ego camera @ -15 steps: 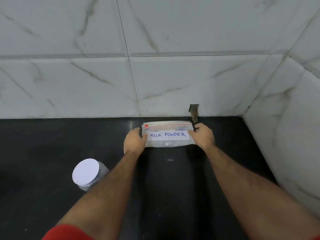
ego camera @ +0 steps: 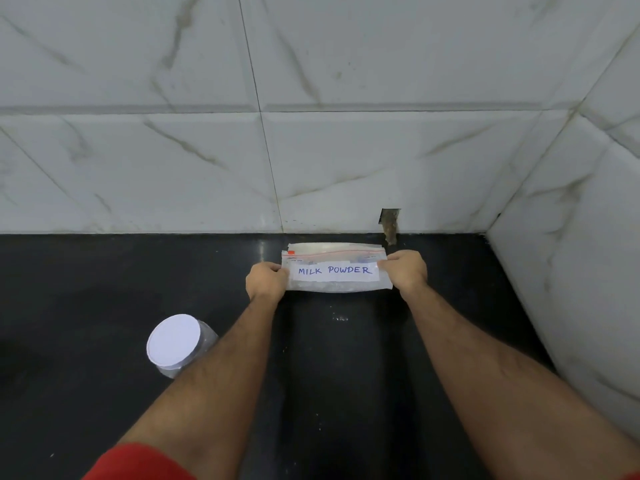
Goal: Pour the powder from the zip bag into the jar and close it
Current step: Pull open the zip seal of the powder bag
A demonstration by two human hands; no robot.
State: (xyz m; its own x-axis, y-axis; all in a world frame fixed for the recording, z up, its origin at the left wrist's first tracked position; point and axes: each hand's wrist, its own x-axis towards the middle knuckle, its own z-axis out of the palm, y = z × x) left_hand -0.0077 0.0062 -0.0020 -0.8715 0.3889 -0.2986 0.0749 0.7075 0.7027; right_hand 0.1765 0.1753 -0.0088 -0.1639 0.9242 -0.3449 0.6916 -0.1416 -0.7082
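While jar [ego camera: 178, 344] stands capped, both hands grip zip bag [ego camera: 336, 268].

Glossy black counter [ego camera: 104, 289], clear plastic zip bag [ego camera: 336, 258] (paper label [ego camera: 334, 270]).

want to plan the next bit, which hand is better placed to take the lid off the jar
Left, probably. The jar with its white lid stands just outside the left forearm, while the right hand is across the zip bag. Both hands grip the bag, so the left hand must let go first.
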